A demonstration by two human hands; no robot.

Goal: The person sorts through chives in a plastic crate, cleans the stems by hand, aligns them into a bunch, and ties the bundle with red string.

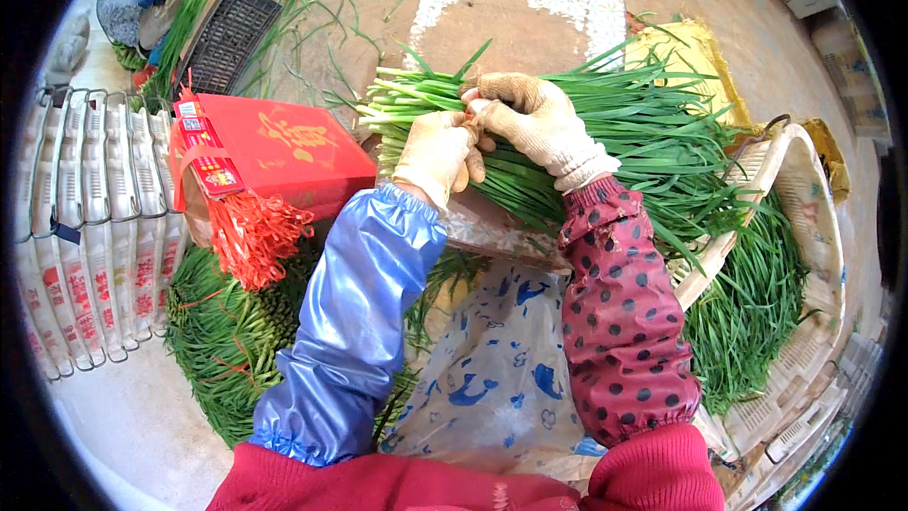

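Observation:
A thick bunch of garlic chives [629, 132] lies crosswise on a low board in front of me, pale stem ends to the left and green leaves to the right. Both hands wear cream knit gloves and meet over the stems. My left hand [437, 153] is closed at the front of the bunch, fingers pinched. My right hand [534, 118] pinches from above, thumb and fingertips against the left fingers. A small bit of red tie [469, 114] shows between the fingertips; the rest of it is hidden by the gloves.
A red box [293, 147] with a bundle of red ties [253, 235] stands left, above tied chive bunches [222, 341]. White crates [95, 227] line the far left. A basket [825, 227] of loose chives is at right. Another person sits near a black crate [227, 36] at the upper left.

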